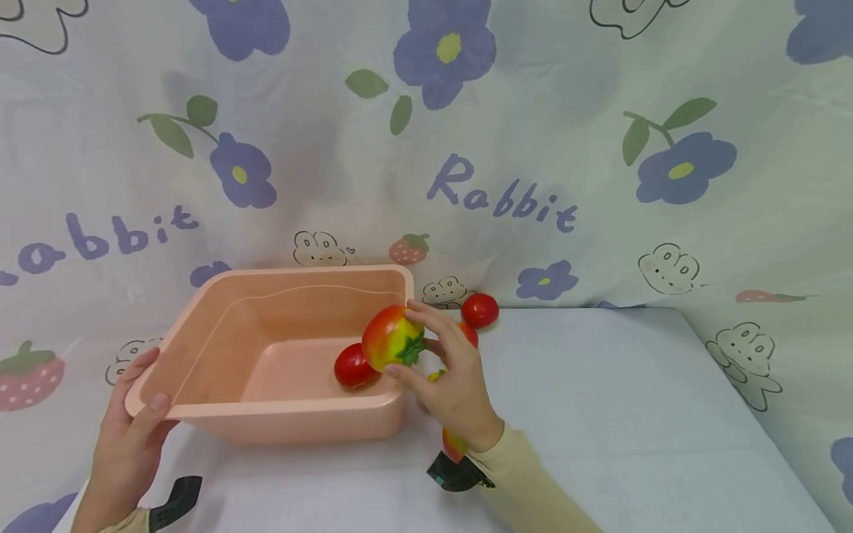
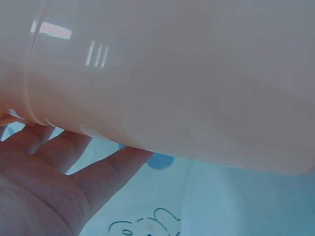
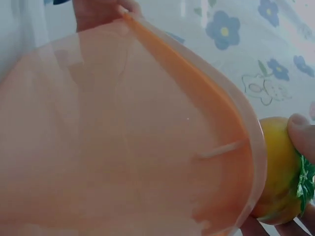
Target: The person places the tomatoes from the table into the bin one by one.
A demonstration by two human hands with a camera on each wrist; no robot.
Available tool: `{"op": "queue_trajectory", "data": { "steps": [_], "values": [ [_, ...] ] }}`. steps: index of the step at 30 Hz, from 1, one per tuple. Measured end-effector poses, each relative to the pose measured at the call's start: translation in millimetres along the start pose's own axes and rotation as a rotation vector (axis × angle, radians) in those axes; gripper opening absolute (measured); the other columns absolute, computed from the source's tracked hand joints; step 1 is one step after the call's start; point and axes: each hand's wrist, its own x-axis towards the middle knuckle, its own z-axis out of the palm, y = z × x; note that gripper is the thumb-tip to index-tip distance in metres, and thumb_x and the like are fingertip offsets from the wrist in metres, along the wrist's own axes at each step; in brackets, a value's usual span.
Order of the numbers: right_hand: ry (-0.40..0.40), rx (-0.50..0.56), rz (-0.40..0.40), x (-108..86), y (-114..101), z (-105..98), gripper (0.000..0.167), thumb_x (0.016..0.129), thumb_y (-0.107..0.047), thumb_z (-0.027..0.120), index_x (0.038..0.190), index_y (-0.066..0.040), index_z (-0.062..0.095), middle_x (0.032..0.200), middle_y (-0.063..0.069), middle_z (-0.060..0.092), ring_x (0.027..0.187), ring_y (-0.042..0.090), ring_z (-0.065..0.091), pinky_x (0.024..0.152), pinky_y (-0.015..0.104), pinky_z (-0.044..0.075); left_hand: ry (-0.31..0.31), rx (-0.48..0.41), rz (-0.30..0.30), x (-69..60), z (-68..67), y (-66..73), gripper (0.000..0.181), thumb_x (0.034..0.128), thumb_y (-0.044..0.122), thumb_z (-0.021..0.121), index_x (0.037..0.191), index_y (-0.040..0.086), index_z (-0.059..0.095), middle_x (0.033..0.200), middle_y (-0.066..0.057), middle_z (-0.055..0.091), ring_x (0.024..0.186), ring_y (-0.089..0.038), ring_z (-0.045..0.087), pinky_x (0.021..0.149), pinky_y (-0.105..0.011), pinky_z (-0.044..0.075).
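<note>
A pink plastic bin (image 1: 313,422) stands on the table, its left end lifted a little. My left hand (image 1: 129,422) grips its left front corner, thumb over the rim; the left wrist view shows fingers against the outer wall. In my right hand (image 1: 460,381), thumb and fingers hold a red-and-yellow tomato-like fruit (image 1: 386,333) with a green leafy cap, above the bin's right end. Beneath it, a red tomato (image 1: 353,367) lies inside the bin. The right wrist view shows the held fruit (image 3: 278,172) beyond the bin's rim (image 3: 256,147).
Right of the bin, a red tomato (image 1: 480,310) lies near the back edge, with another red one (image 1: 470,334) partly hidden by my right hand. A red-and-yellow fruit (image 1: 455,446) shows under my right wrist. Patterned cloth (image 1: 533,126) hangs behind the white tabletop (image 1: 633,414).
</note>
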Motion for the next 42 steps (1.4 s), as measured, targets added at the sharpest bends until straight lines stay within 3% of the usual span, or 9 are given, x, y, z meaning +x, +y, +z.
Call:
{"op": "queue_trajectory", "data": {
  "steps": [10, 15, 20, 28, 42],
  "values": [
    [-0.037, -0.012, -0.058, -1.7, 1, 7, 0.063, 0.08, -0.006, 0.084, 0.136, -0.009, 0.055, 0.148, 0.005, 0.051, 0.128, 0.023, 0.054, 0.094, 0.04, 0.055, -0.013, -0.029, 0.017, -0.1, -0.5, -0.9, 0.06, 0.1024, -0.004, 0.044, 0.157, 0.016, 0.028, 0.152, -0.004, 0.031, 0.122, -0.009, 0.049, 0.085, -0.015, 0.052],
    [-0.062, -0.09, -0.094, -3.7, 4, 10, 0.064, 0.08, -0.01, 0.085, 0.136, -0.011, 0.056, 0.147, 0.006, 0.051, 0.131, 0.022, 0.053, 0.1, 0.036, 0.051, -0.006, -0.014, 0.01, -0.4, -0.1, -0.6, 0.06, 0.1029, -0.003, 0.044, 0.157, 0.017, 0.027, 0.153, -0.004, 0.029, 0.124, -0.011, 0.047, 0.086, -0.014, 0.051],
    [-0.101, -0.139, -0.07, -5.0, 2, 13, 0.062, 0.082, -0.018, 0.085, 0.136, -0.013, 0.056, 0.148, 0.003, 0.05, 0.135, 0.019, 0.049, 0.107, 0.034, 0.044, -0.01, -0.016, 0.01, 0.0, -0.2, -0.8, 0.06, 0.103, -0.003, 0.044, 0.157, 0.017, 0.028, 0.154, -0.004, 0.029, 0.124, -0.011, 0.047, 0.086, -0.014, 0.051],
    [-0.16, -0.118, 0.004, -5.3, 0, 15, 0.057, 0.085, -0.022, 0.082, 0.135, -0.012, 0.056, 0.149, -0.001, 0.049, 0.133, 0.015, 0.05, 0.108, 0.034, 0.044, -0.006, -0.035, 0.012, 1.2, -0.8, -1.4, 0.06, 0.1027, -0.004, 0.043, 0.157, 0.017, 0.029, 0.153, -0.004, 0.029, 0.124, -0.01, 0.048, 0.086, -0.014, 0.051],
    [-0.14, -0.175, -0.042, 1.4, 5, 13, 0.056, 0.087, -0.019, 0.079, 0.137, -0.013, 0.055, 0.145, 0.001, 0.053, 0.135, 0.016, 0.048, 0.107, 0.037, 0.044, 0.018, -0.006, -0.038, 9.1, -0.1, 0.1, 0.06, 0.1031, 0.0, 0.046, 0.156, 0.022, 0.029, 0.154, -0.003, 0.027, 0.126, -0.013, 0.044, 0.084, -0.012, 0.051]
  ]
}}
